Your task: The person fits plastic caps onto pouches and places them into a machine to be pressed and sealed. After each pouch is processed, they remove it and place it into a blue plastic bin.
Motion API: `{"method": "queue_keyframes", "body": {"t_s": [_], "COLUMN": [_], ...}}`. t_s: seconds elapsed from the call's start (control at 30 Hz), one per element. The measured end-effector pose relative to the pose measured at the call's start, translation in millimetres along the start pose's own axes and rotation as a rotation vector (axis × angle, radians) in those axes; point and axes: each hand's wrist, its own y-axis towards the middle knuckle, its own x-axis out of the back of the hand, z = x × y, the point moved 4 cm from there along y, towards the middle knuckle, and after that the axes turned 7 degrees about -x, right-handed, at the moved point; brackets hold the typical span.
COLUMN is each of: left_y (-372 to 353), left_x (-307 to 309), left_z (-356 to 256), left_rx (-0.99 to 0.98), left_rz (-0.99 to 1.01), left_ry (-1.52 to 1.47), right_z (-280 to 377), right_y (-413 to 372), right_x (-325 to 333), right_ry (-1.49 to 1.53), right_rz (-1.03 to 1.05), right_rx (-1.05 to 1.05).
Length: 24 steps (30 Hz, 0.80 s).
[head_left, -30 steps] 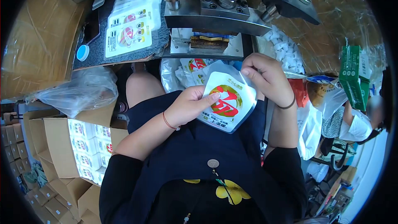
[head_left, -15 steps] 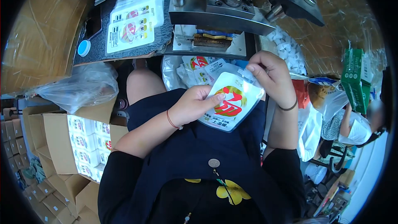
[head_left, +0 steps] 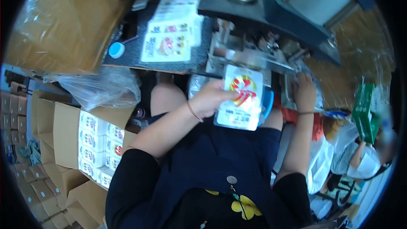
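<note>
My left hand (head_left: 210, 99) pinches a white stand-up pouch (head_left: 241, 116) with red and yellow-green print, thumb across its front. The pouch is upright above my lap, its top edge just in front of the press (head_left: 258, 29); whether it touches the press cannot be told. Out to the right, my right hand (head_left: 304, 91) is beside the press, where small white plastic pieces lay earlier. Its fingers point away from me and are smeared by motion, so whatever they may hold does not show. A blue curved rim (head_left: 268, 104) shows behind the pouch.
Flat printed pouches (head_left: 167, 46) lie overlapped on the grey mat, near a blue-and-white lid (head_left: 116, 50). An open carton (head_left: 65, 140) at left holds packed printed packs. A green box (head_left: 364, 110) stands at right, with another person (head_left: 364, 161) beyond.
My right hand has let go of the pouch's top and moved right, beside the press. My left hand still holds the pouch, now more upright and nearer the press. The camera view has shifted.
</note>
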Motion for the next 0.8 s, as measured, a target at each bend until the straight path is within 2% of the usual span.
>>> {"method": "queue_keyframes", "body": {"t_s": [0.03, 0.1, 0.13, 0.17, 0.2, 0.23, 0.27, 0.33, 0.37, 0.4, 0.47, 0.5, 0.57, 0.6, 0.63, 0.7, 0.73, 0.8], "left_y": [-0.2, -2.3, -11.6, -19.0, -27.9, -38.8, -42.2, -49.8, -54.5, -61.4, -78.1, -82.8, -81.4, -85.2, -80.4, -74.0, -69.0, -57.3], "left_x": [-2.0, 29.3, 31.4, 44.6, 53.2, 52.8, 67.2, 84.4, 89.1, 90.3, 90.4, 86.6, 79.1, 62.6, 58.9, 50.0, 41.4, 29.8], "left_z": [-5.5, -29.0, -66.4, -93.0, -119.9, -131.6, -123.1, -107.1, -100.3, -93.0, -97.8, -99.7, -94.4, -94.5, -81.8, -60.4, -44.4, -24.2], "left_rx": [-0.116, -0.528, -0.575, -0.927, -1.086, -0.879, -0.756, -0.678, -0.722, -0.760, -0.836, -0.864, -0.647, -0.593, -0.586, -0.374, -0.328, -0.325], "left_rz": [-0.032, -0.280, -0.428, -0.611, -0.707, -0.790, -0.640, -0.421, -0.340, -0.249, -0.381, -0.433, -0.468, -0.426, -0.351, -0.333, -0.275, -0.148], "left_ry": [0.118, 0.745, 1.087, 1.277, 1.693, 2.061, 2.178, 2.287, 2.291, 2.290, 1.928, 1.737, 1.079, 1.167, 0.955, 1.064, 0.870, 0.944], "right_z": [-0.8, -17.0, -18.5, -20.9, -21.3, -21.7, -26.8, -15.0, -13.1, -17.9, -35.0, -28.2, -2.5, -11.7, -22.4, -28.3, -30.1, -20.1], "right_y": [-2.7, -2.9, -4.9, -3.7, -4.5, -6.7, -5.3, -7.9, -13.1, -15.9, -12.2, -16.3, -26.2, -29.0, -31.9, -15.2, -9.1, -2.3], "right_x": [-2.0, -14.7, -11.7, -10.7, -2.8, 2.0, 0.1, 26.2, 34.5, 28.4, 14.9, 22.6, 44.9, 44.2, 40.9, 19.8, 13.4, 6.7], "right_ry": [0.013, 0.083, 0.176, 0.189, 0.197, 0.203, 0.336, 0.371, 0.388, 0.348, 0.255, 0.271, 0.291, 0.118, -0.053, 0.122, 0.115, 0.114], "right_rz": [-0.010, -0.008, -0.065, -0.084, -0.099, -0.114, -0.116, -0.261, -0.330, -0.327, -0.322, -0.276, -0.196, -0.096, 0.010, 0.328, 0.292, 0.218], "right_rx": [-0.024, -0.004, 0.027, 0.053, 0.073, 0.091, -0.032, -0.060, -0.085, -0.023, 0.100, 0.049, -0.063, -0.066, -0.071, -0.009, 0.049, 0.183]}}
